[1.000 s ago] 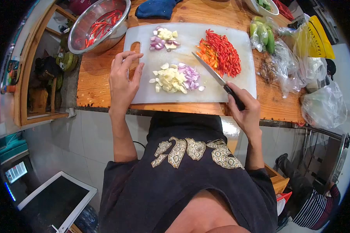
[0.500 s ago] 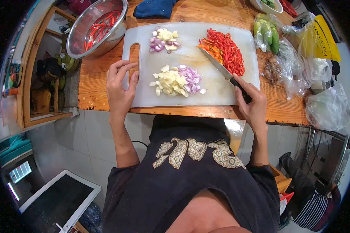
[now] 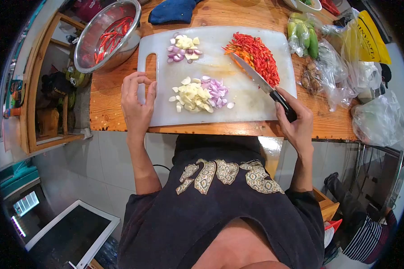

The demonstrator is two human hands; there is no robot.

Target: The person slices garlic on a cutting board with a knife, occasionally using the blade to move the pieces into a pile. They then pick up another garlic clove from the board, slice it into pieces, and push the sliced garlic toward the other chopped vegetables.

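My right hand (image 3: 297,120) grips the black handle of a kitchen knife (image 3: 254,76). Its blade slants up and left along the near-left edge of a heap of chopped red chilies (image 3: 260,56), some pieces orange. My left hand (image 3: 138,102) is beside the left edge of a white cutting board (image 3: 251,107), below its handle slot, fingers bent and thumb apart, holding nothing. On the board's near half, sliced garlic (image 3: 193,95) lies against chopped shallots (image 3: 216,92). Farther back is a small pile of peeled garlic cloves (image 3: 186,42) and purple shallots (image 3: 177,54).
A metal bowl (image 3: 83,58) with whole red chilies (image 3: 114,38) stands back left, near a dark blue cloth (image 3: 171,12). To the right are bagged green vegetables (image 3: 303,38), a yellow plastic bag (image 3: 372,38) and clear plastic bags (image 3: 377,119). The wooden table's (image 3: 107,107) front edge is close to my body.
My right hand and the knife handle have shifted slightly right, away from the chili heap. The view has drifted a little; my left hand stays by the board's left edge.
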